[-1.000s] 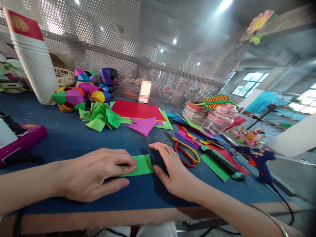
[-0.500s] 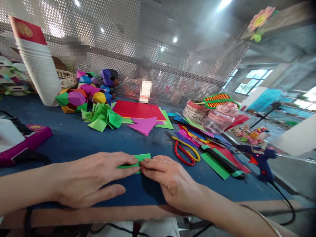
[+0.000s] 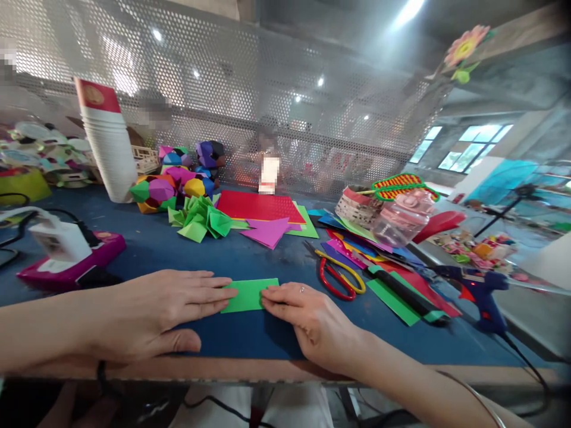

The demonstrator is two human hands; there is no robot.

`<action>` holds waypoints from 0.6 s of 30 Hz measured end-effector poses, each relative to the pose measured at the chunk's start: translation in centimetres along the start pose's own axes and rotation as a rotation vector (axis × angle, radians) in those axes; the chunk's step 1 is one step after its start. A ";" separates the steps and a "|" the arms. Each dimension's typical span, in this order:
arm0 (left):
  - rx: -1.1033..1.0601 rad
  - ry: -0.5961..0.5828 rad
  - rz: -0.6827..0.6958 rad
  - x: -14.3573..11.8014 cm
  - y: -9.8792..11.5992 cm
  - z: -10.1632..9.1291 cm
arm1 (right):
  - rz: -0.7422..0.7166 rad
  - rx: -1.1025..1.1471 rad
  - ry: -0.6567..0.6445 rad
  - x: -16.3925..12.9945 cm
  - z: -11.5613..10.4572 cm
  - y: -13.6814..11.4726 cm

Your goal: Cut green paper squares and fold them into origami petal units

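Observation:
A small green paper rectangle (image 3: 248, 295) lies flat on the blue tabletop in front of me. My left hand (image 3: 178, 309) is stretched out palm down, its fingertips resting on the paper's left end and the thumb spread away. At the right end, the bent fingers of my right hand (image 3: 307, 315) are pressed together on the paper's edge; the thumb is mostly hidden beneath. Scissors (image 3: 341, 276) with red and yellow handles lie beyond my right hand. Farther back are a cluster of folded green paper pieces (image 3: 200, 218) and a purple folded paper (image 3: 267, 232).
A power strip (image 3: 75, 261) with a white plug sits left. A stack of paper cups (image 3: 109, 148) stands behind it. Red sheets (image 3: 261, 206) lie at the back. To the right are a black-handled cutter (image 3: 404, 294), a pink bottle (image 3: 408, 217) and a blue glue gun (image 3: 484, 297).
My left hand has slid left along the green paper, uncovering more of it. My right hand stays at its right end. The whole view has shifted slightly.

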State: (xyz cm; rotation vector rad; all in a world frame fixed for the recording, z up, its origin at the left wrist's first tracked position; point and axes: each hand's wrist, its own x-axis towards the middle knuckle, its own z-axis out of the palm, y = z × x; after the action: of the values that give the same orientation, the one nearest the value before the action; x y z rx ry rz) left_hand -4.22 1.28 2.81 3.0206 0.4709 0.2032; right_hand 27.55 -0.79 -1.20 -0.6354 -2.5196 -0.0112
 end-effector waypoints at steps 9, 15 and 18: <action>-0.291 0.170 -0.002 6.5 -3.6 1.5 | 0.008 0.001 -0.029 0.3 -0.2 -0.1; -0.313 0.170 0.028 7.7 -4.1 2.3 | 0.137 -0.004 -0.008 -0.1 -0.4 -0.2; -0.374 0.155 0.057 7.3 -4.4 2.5 | 0.442 -0.201 0.029 -0.8 -1.4 1.3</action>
State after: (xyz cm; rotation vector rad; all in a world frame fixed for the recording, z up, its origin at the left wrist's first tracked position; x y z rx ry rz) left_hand 1.78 7.53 0.76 2.6636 0.3145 0.4749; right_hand 29.42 -0.13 -0.58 -1.2504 -2.3146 -0.1132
